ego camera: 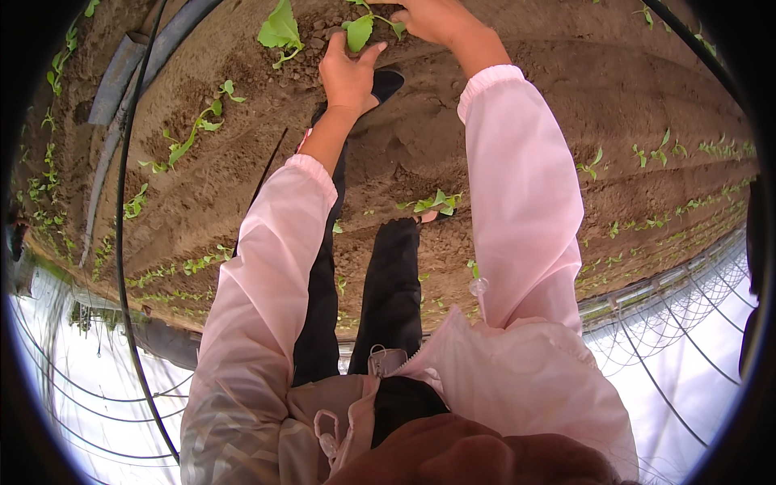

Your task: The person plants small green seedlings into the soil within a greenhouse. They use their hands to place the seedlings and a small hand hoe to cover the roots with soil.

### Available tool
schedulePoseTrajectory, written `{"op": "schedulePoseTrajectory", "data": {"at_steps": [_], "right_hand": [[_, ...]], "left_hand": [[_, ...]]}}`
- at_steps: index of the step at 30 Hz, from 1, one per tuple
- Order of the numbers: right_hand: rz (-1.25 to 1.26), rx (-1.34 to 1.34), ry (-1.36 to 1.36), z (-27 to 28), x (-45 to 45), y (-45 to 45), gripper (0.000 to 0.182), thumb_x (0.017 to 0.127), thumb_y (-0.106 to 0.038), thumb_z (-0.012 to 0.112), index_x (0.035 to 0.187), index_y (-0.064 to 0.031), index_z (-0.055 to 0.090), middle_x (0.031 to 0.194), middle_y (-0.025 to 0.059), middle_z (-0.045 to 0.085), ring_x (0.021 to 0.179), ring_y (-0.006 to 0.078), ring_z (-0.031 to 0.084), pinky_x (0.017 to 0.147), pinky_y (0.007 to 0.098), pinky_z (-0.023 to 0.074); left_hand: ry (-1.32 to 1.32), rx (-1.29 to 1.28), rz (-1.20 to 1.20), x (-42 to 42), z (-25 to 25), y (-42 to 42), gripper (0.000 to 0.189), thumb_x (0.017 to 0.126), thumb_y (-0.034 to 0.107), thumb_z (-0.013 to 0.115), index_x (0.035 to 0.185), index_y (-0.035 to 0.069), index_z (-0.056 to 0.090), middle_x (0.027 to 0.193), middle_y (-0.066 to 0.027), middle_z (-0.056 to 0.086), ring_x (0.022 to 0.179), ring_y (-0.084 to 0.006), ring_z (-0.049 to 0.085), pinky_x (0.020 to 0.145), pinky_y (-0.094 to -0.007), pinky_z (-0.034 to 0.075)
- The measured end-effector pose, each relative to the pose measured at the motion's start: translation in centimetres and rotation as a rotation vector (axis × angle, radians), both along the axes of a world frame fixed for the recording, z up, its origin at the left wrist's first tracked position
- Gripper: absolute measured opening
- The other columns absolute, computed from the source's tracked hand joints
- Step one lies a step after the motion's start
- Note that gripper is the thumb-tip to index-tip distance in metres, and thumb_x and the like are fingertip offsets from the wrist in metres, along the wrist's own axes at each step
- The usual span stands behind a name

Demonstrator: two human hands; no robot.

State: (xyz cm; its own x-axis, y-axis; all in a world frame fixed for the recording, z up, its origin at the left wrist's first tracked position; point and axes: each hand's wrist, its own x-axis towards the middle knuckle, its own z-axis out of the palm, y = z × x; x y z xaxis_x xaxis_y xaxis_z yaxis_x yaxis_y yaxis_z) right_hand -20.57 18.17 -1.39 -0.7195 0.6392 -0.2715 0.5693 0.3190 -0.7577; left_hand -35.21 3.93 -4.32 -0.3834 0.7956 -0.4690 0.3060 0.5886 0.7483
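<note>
My left hand [348,76] is low over the soil at the top of the view, thumb and forefinger apart on either side of a leaf of a green seedling [360,33]. My right hand [427,18] reaches the same seedling from the right, its fingers partly cut off by the top edge, so its hold cannot be told. Just left of them a broad-leaved seedling [280,29] stands in crumbly soil. Light pink sleeves cover both my arms.
A grey hose [176,45] and a thin black cable [123,200] run down the left. Seedling rows [661,151] cross the brown soil [533,91] on both sides. My dark shoe [388,85] is beside my left hand; another small plant [439,200] is by my other foot.
</note>
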Motion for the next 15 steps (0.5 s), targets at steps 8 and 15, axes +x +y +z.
{"op": "schedulePoseTrajectory", "data": {"at_steps": [8, 15], "right_hand": [[0.038, 0.194, 0.104, -2.2, 0.2, -0.4, 0.008, 0.08, -0.011, 0.064, 0.083, -0.0053, 0.069, 0.102, 0.0113, 0.063, 0.104, 0.0313, 0.059, 0.097, 0.0414, 0.0457], [0.013, 0.245, 0.083, -4.5, -0.1, -0.8, 0.006, 0.077, -0.011, 0.066, 0.08, -0.0061, 0.068, 0.097, 0.0118, 0.062, 0.101, 0.0318, 0.06, 0.096, 0.0426, 0.0468]], "left_hand": [[0.068, -0.029, 0.06, 0.0, -1.5, 0.6, 0.024, 0.084, 0.014, 0.076, 0.099, -0.002, 0.067, 0.083, -0.0172, 0.073, 0.072, -0.0271, 0.071, 0.07, -0.0389, 0.055], [0.102, -0.127, 0.023, -0.3, -1.4, 1.7, 0.021, 0.084, 0.009, 0.074, 0.098, -0.005, 0.068, 0.081, -0.0166, 0.073, 0.07, -0.0213, 0.071, 0.067, -0.0357, 0.055]]}}
